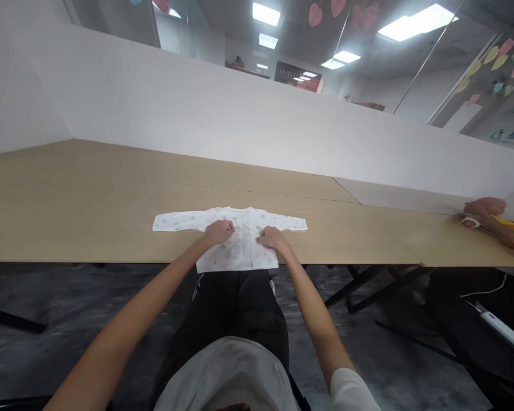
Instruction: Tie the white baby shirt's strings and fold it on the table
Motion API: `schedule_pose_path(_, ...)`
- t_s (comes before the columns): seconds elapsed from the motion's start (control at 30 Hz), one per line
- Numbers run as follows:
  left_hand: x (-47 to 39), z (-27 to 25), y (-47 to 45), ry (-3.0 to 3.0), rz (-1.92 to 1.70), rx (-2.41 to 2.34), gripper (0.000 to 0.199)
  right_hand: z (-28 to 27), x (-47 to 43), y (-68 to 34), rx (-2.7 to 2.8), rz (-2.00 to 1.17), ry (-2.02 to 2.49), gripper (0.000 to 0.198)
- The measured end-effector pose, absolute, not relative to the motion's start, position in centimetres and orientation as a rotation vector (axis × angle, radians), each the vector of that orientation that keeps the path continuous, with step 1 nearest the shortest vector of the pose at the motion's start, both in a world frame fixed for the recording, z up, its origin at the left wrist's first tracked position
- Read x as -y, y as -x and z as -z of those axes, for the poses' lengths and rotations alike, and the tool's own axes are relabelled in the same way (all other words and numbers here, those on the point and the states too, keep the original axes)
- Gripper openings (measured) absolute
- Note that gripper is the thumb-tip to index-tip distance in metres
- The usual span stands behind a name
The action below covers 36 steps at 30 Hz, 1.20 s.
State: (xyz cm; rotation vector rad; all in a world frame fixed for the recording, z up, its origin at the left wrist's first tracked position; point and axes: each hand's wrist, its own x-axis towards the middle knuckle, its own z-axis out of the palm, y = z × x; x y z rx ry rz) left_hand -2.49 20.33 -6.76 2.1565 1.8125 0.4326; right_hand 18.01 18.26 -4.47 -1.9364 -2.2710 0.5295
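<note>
A white long-sleeved baby shirt (218,260) with a small print lies front up on the table, its sleeves spread to both sides. Its lower hem reaches over the table's front edge. My left hand (220,232) rests over the left front panel with fingers curled together; whatever is between the fingertips is too small to make out. On the other side of the front opening, my right hand (273,237) pinches at the shirt. A thin line like a tie string runs from the shirt's middle to those fingers.
The wooden table (89,194) runs along a white wall (240,125) with glass above. At the far right lies a rounded, doll-like form (490,205) beside an arm-like shape. A white power strip (505,331) sits on a black surface at lower right.
</note>
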Motion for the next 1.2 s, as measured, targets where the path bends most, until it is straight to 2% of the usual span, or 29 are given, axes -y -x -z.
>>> schedule_pose_path(0.13,-24.2,6.3,0.8,-2.031,-0.556,-2.007,0.025,3.3,-19.8,-16.4,2.356,-0.376,1.992,0.036)
schedule_pose_path(0.2,-25.5,7.0,0.2,-1.986,-0.627,-2.026,0.028,3.1,-21.2,-14.4,2.409,-0.269,1.922,0.044)
schedule_pose_path(0.37,-26.2,9.2,0.0,-2.022,-0.746,-1.973,0.032,4.5,-24.5,-10.9,2.564,-0.109,1.871,0.031)
schedule_pose_path(0.57,-26.2,10.0,0.3,-2.03,-0.895,-1.905,0.026,5.7,-25.8,-12.0,2.564,-0.009,1.804,0.027)
schedule_pose_path(0.7,-26.6,10.5,0.4,-2.027,-1.0,-1.847,0.026,5.7,-26.5,-12.8,2.352,-0.181,1.718,0.016)
schedule_pose_path(0.9,-26.8,10.8,0.7,-1.945,-1.082,-1.788,0.025,8.5,-27.3,-12.8,1.858,-0.501,1.514,0.01)
schedule_pose_path(1.2,-26.9,11.0,1.1,-1.887,-1.184,-1.685,0.022,10.1,-26.9,-13.4,1.704,-0.718,1.295,0.016)
